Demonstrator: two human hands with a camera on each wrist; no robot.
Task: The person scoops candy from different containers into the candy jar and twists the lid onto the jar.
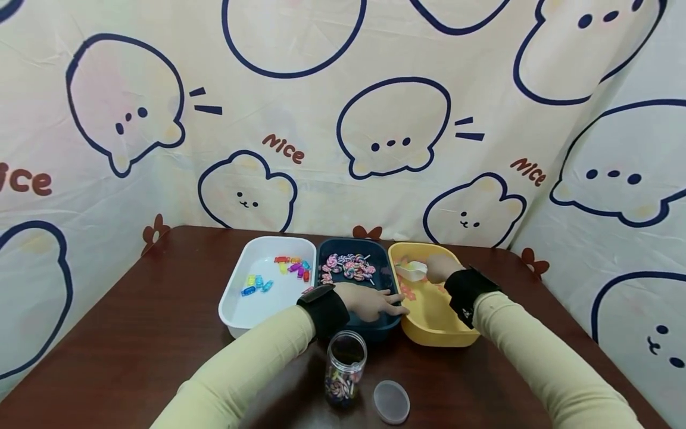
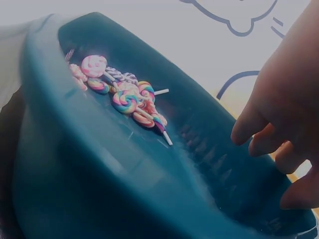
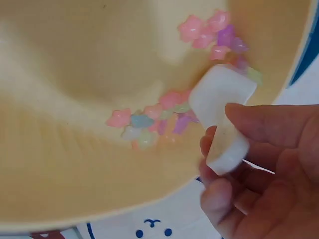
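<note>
I judge the white scoop [image 3: 217, 92] light, stiff and a little slick, best taken by its handle, where my right hand [image 3: 274, 194] pinches it among star-shaped pieces [image 3: 172, 99], toward the back-left corner of the yellow tray [image 1: 436, 339]. My left hand [image 1: 370, 301] grasps nothing, fingers relaxed at the right edge of the blue tray [image 2: 75, 184]; the only writing I can read is "Nice" on the wall cloth [image 1: 316, 119].
</note>
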